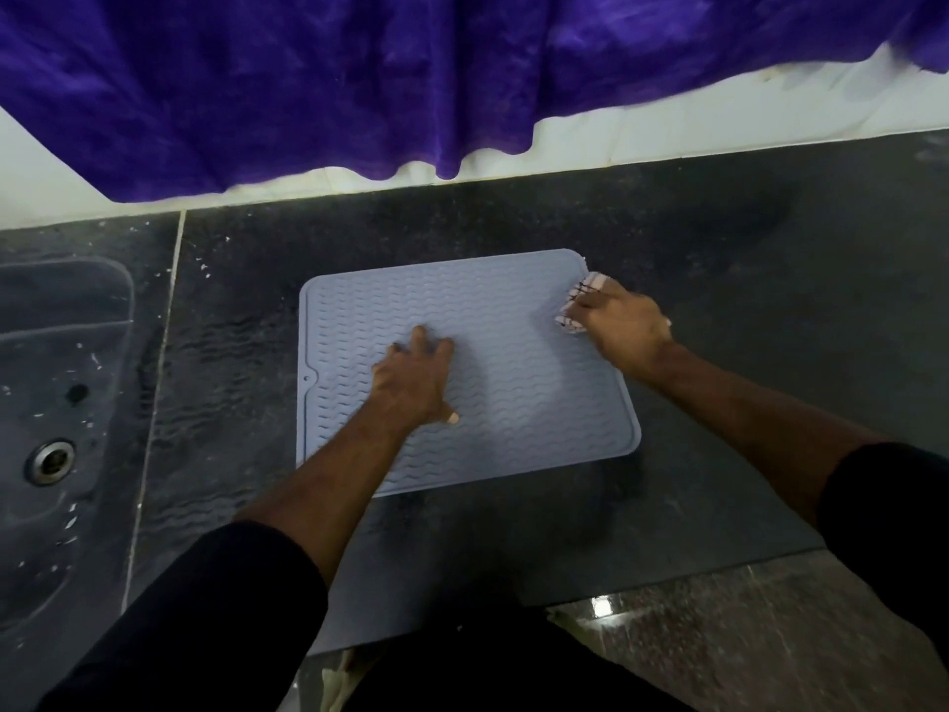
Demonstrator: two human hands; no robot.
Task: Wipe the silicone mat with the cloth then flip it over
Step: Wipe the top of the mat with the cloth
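On the dark speckled stone counter (719,300) in front of you lies the pale blue-grey square silicone mat (513,403), flat, its wavy ridged face up and a small hole at its left edge. Your left hand (416,382) rests palm down on the middle of the mat, a little left of centre, fingers spread and fairly straight with the tips pointing to the far side, the thumb stretched out toward the near right; it holds nothing and simply presses on the ridges. Your right hand (621,326) is at the mat's far right corner, its fingers bent over a bunched white cloth with dark checked lines (577,300), gripping it against the mat's right edge; part of the cloth pokes out on the far side of the knuckles and part shows to the left of the fingers. Both forearms are bare, with dark sleeves (215,608) pushed up near the elbows. To the left, past a pale seam in the counter, sits a dark moulded sink (102,377) with a round metal drain (51,460). Along the far side a deep purple fabric (359,79) hangs over a white wall (667,131), its hem well apart from the mat.
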